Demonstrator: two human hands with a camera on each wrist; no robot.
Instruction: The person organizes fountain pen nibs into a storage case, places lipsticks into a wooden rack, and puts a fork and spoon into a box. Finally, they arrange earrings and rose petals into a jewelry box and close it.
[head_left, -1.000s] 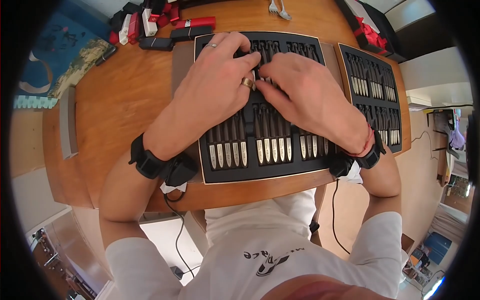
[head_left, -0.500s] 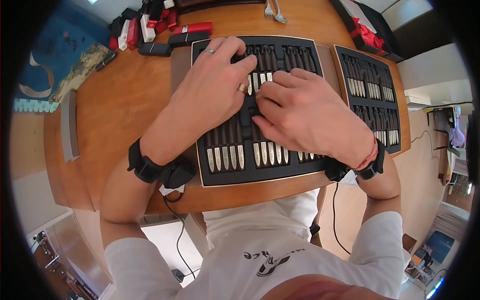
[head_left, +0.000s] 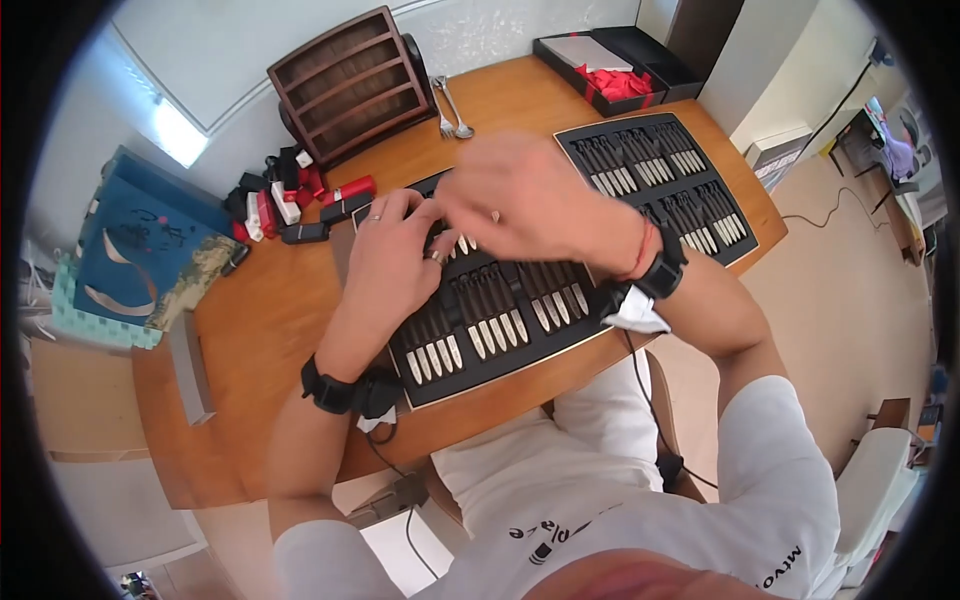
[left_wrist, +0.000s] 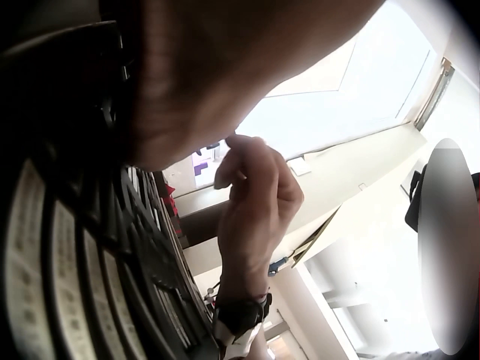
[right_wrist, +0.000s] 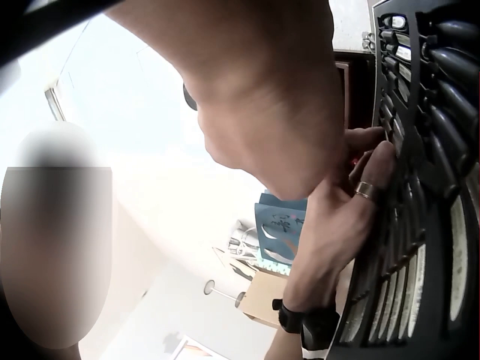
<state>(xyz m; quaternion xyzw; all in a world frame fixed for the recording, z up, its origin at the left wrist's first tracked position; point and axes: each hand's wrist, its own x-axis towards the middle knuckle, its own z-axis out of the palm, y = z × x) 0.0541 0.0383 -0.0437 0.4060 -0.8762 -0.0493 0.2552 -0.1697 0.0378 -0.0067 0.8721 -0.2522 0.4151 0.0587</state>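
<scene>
In the head view a black tray point(head_left: 480, 365) holds rows of slim dark pieces with pale silver, rounded ends point(head_left: 492, 336). Over its far left part my left hand point(head_left: 393, 255) rests, fingers bent downward. The right wrist view has that left hand's point(right_wrist: 337, 225) fingertips right at the dark slots, a gold ring on one finger. My right hand point(head_left: 535, 195), blurred, is raised over the tray's far side and overlaps the left fingertips in the head view. In the left wrist view the right hand point(left_wrist: 255, 195) has loosely bent fingers, with nothing showing between thumb and forefinger.
A second filled tray point(head_left: 655, 180) lies at the right. Behind are a wooden rack point(head_left: 355, 85), a fork and spoon point(head_left: 455, 110), and a black box with red ribbon point(head_left: 615, 75). Small red and black boxes point(head_left: 270, 205), a blue bag point(head_left: 150, 240) and a grey bar point(head_left: 190, 370) stand left.
The head view has swung so the tray appears lower and tilted, and the rack has come into view. My right hand has lifted off the pieces; the left stays at the tray's far left.
</scene>
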